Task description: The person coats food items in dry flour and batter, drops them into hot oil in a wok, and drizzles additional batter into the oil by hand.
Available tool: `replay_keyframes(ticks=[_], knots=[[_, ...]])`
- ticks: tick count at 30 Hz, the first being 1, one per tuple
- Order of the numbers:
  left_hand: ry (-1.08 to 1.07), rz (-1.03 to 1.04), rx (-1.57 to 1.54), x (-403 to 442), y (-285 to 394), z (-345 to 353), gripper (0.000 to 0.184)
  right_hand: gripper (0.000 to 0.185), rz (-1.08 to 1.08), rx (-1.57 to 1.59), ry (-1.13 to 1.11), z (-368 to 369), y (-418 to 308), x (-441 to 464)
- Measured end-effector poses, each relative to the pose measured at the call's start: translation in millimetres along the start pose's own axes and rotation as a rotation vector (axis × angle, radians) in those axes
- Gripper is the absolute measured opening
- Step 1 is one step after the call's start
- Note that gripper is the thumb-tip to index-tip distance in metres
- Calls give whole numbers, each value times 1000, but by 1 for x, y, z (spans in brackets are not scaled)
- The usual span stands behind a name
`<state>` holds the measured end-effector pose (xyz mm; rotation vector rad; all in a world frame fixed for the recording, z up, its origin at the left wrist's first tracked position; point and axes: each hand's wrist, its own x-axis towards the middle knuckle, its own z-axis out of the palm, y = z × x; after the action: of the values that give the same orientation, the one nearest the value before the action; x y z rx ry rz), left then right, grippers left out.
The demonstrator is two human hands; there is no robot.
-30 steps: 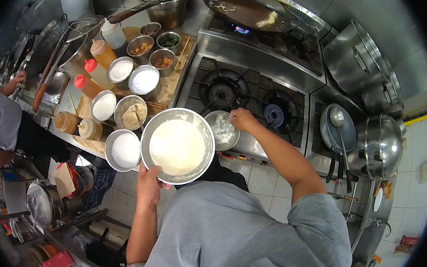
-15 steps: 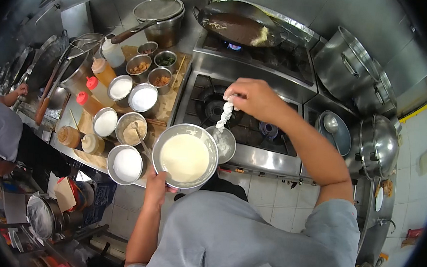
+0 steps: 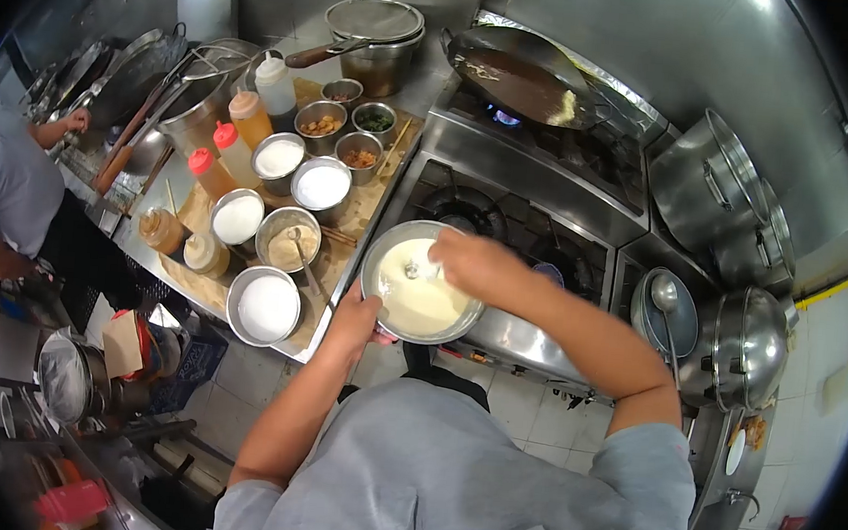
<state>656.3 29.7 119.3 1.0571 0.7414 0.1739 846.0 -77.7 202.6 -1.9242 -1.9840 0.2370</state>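
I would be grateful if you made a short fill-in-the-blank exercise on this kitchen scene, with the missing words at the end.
1. The left hand holds the bowl, and the hand over it is the person's ____ one.
2. Under the wok, the flame is coloured ____.
3. Exactly ____ bottles have bright red caps.

Missing words: right; blue; two.
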Motion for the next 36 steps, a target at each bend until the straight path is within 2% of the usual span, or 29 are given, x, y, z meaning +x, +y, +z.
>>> replay_keyframes(ticks=[2, 4, 8, 14, 17, 23, 29, 33, 36], knots=[[10, -5, 6, 2, 1, -2, 50, 15, -92, -72, -31, 41, 1, -11], [23, -14, 8, 2, -1, -2, 50, 14, -97, -80, -131, 60, 5, -18], [30, -15, 26, 4, -3, -5, 51, 12, -140, -45, -161, 64, 9, -19], [45, -22, 12, 6, -5, -3, 52, 9, -97, -88, -380, 67, 16, -11], [42, -18, 8, 8, -4, -4, 52, 10, -96, 136, -218, 32, 11, -2], [51, -33, -6, 15, -3, -5, 55, 12, -99, 80, -29, -59, -13, 26], [41, -29, -8, 13, 8, -3, 54, 13, -22, 40, -58, -135, -48, 35], [41, -24, 16, 13, 16, 0, 54, 15, -50, 85, -87, -123, -29, 38], [22, -24, 34, 18, 20, 4, 54, 16, -70, 104, -142, -55, 24, 43]])
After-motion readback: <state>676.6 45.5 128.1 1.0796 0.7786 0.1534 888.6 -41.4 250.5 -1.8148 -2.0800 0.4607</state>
